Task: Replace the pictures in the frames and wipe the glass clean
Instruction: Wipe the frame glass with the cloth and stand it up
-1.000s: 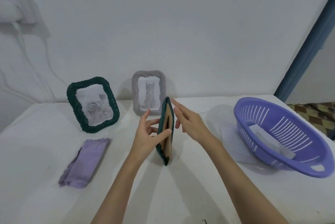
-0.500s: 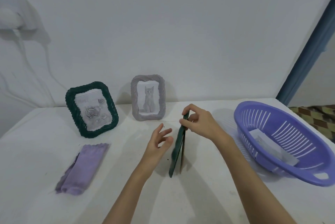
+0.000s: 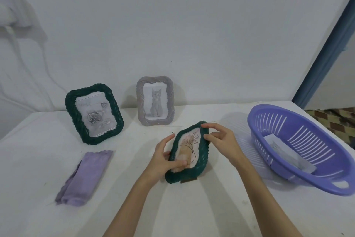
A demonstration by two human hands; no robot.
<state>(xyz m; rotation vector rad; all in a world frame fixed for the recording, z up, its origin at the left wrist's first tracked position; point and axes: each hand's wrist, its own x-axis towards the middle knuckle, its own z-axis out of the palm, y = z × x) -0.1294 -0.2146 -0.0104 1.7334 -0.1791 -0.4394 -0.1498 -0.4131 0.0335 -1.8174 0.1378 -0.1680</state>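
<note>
A dark green frame with a flower drawing stands tilted on the white table, its glass toward me. My left hand grips its left and lower edge, thumb across the glass. My right hand pinches its upper right rim. A second green frame with a rose picture and a grey frame with a cat picture stand upright by the wall. A folded purple cloth lies at the left.
A purple slotted basket sits at the right with white paper sheets inside. A blue post rises past the table's right corner. A white wall backs the table.
The flower frame was edge-on to me; it has turned so that its glass faces me. My left hand went from free beside it to gripping its lower edge.
</note>
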